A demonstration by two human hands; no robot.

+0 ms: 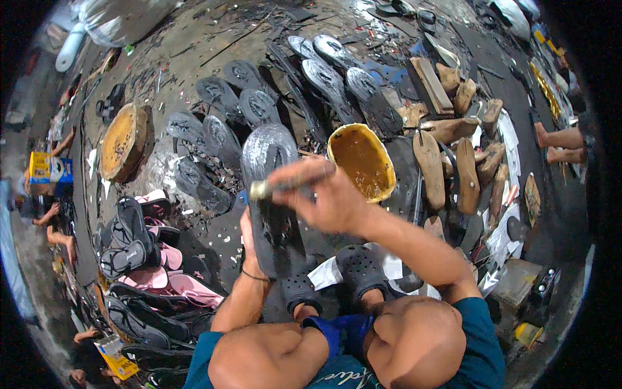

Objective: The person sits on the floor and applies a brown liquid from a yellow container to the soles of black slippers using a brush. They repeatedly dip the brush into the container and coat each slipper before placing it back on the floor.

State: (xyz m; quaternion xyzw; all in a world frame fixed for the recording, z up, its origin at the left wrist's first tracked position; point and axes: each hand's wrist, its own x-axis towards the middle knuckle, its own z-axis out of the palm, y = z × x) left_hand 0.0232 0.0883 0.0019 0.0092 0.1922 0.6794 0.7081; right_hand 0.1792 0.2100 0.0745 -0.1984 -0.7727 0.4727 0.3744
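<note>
My left hand (249,243) grips the near end of a long dark shoe sole (271,194) and holds it up in front of me. My right hand (324,194) is closed on a brush (278,185) whose handle lies across the sole's upper half. A yellow bowl of brown glue (363,162) sits on the floor just right of my right hand. My knees and my feet in black clogs (359,269) show below the sole.
Several dark soles (259,107) are spread on the floor beyond. Wooden shoe lasts (447,159) stand at the right. A round wooden block (123,142) lies left. Pink and black sandals (146,259) are piled at lower left. Other people's limbs show at both edges.
</note>
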